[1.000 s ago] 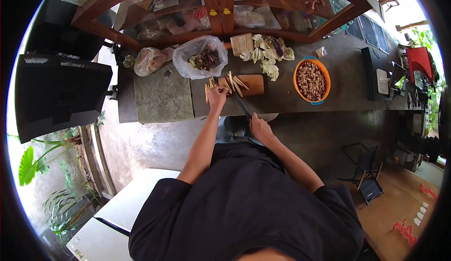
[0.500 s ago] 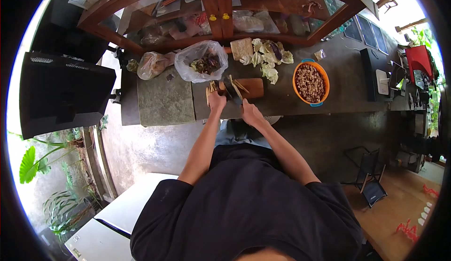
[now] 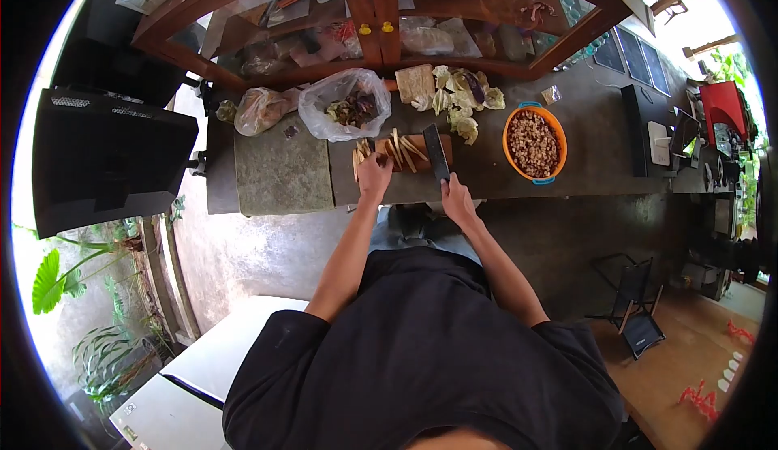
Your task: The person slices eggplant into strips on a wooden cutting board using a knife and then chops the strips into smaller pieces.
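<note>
My right hand [image 3: 458, 197] grips the handle of a broad dark-bladed cleaver [image 3: 437, 152]. The blade stands over the right part of a wooden cutting board [image 3: 417, 160], tip pointing away from me. At the board's left end, my left hand [image 3: 374, 177] has its fingers bent around pale vegetable strips [image 3: 357, 160]; the fingertips are partly hidden. More loose strips [image 3: 403, 148] with dark skin edges, resembling eggplant, lie on the board between hand and blade. Just behind sits an open plastic bag [image 3: 318, 115] with dark and pale scraps inside.
An orange basin [image 3: 508, 143] of diced pieces stands to the right. Wilted pale leaves [image 3: 463, 123] and a light brown block [image 3: 415, 83] lie behind the board. To the left are a grey-green mat [image 3: 284, 174] and a filled bag [image 3: 261, 112]. A glass-doored cabinet [image 3: 381, 53] borders the back.
The cleaver has moved right, away from the strips, with its blade now apart from them. My right hand has shifted right with it. My left hand stays at the board's left end.
</note>
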### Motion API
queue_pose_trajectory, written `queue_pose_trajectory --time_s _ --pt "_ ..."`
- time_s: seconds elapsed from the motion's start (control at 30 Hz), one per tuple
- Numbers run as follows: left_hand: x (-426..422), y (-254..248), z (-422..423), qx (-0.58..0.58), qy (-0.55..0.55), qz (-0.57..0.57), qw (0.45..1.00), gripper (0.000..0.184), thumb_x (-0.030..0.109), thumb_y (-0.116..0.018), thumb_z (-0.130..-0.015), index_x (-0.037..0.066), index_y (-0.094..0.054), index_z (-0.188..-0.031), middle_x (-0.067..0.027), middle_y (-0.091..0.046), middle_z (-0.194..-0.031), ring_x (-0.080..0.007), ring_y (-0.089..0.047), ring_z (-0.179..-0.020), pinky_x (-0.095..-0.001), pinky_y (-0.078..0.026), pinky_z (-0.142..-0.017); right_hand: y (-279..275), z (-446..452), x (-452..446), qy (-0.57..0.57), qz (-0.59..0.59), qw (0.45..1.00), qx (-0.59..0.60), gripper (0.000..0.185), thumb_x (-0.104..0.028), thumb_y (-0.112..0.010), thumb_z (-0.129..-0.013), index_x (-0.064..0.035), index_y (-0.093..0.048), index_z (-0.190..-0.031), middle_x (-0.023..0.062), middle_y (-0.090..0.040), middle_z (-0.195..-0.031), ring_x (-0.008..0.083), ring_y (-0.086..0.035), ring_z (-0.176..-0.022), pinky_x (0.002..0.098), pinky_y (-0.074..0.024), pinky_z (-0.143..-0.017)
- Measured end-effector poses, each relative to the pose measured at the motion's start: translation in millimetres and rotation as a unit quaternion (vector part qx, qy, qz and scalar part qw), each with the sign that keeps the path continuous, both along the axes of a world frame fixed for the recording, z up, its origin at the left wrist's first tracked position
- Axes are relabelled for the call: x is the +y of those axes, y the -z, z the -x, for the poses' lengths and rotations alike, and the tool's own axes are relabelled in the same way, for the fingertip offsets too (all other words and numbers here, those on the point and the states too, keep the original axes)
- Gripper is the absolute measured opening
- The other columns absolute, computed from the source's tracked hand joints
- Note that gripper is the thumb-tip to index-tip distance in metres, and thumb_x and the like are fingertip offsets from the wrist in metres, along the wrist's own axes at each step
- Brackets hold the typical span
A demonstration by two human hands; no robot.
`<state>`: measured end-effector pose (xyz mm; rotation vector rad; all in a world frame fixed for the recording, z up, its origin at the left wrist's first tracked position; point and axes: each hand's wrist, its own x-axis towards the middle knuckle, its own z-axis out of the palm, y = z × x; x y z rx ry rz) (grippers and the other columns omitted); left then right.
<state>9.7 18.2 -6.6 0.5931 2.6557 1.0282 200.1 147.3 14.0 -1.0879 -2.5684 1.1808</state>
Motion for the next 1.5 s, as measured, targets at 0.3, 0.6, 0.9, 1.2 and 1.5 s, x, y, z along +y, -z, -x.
queue_pose_trajectory --time_s 0.3,0.6,0.9,1.2,1.5 --pt "6 4 -4 0.015 -0.003 -0.053 0.998 0.024 0.016 -0.07 -0.078 -0.002 -0.065 -0.093 -0.0191 -0.069 -0.082 -0.0347 -0.068 -0.078 -0.042 -0.053 -0.071 18 11 -28 -0.036 0.017 0.999 -0.016 0.023 -0.023 -0.045 -0.101 -0.0009 -0.041 -0.097 0.0276 -0.06 -0.065 0.0472 -0.062 -0.063 0.0561 -0.0459 -0.057" --pt "-8 2 4 0.054 -0.023 -0.01 0.998 0.028 0.022 -0.07 -0.082 0.001 -0.07 -0.1 -0.0184 -0.071 -0.089 -0.0353 -0.069 -0.084 -0.0423 -0.055 -0.075 -15 50 -63 -0.074 0.217 0.973 -0.04 0.027 -0.024 -0.042 -0.103 0.0003 -0.037 -0.094 0.0188 -0.058 -0.056 0.0301 -0.062 -0.045 0.0432 -0.0482 -0.043" --pt "-25 -38 15 0.046 -0.062 0.05 0.996 0.033 0.038 -0.067 -0.086 0.006 -0.073 -0.091 -0.0167 -0.071 -0.09 -0.0375 -0.068 -0.085 -0.0465 -0.054 -0.074 4 65 -78 -0.111 0.167 0.98 -0.006 0.025 -0.022 -0.043 -0.101 0.0018 -0.04 -0.094 0.0213 -0.058 -0.057 0.0333 -0.062 -0.047 0.0456 -0.0491 -0.047" --pt "-30 -12 36 0.017 -0.08 0.086 0.993 0.039 0.044 -0.071 -0.081 0.006 -0.074 -0.086 -0.0159 -0.072 -0.085 -0.0373 -0.069 -0.083 -0.0463 -0.055 -0.074 -22 48 -51 -0.142 0.045 0.988 -0.051 0.022 -0.022 -0.046 -0.098 -0.0005 -0.044 -0.098 0.0328 -0.061 -0.08 0.053 -0.058 -0.081 0.0614 -0.0431 -0.071" --pt "-20 -16 48 -0.052 -0.074 0.121 0.989 0.044 0.05 -0.071 -0.08 0.006 -0.075 -0.085 -0.0163 -0.072 -0.083 -0.0363 -0.07 -0.084 -0.0457 -0.055 -0.074 -29 26 -26 -0.111 0.036 0.992 -0.048 0.021 -0.023 -0.049 -0.097 -0.0017 -0.046 -0.099 0.0294 -0.064 -0.084 0.0508 -0.06 -0.084 0.0594 -0.0458 -0.072"
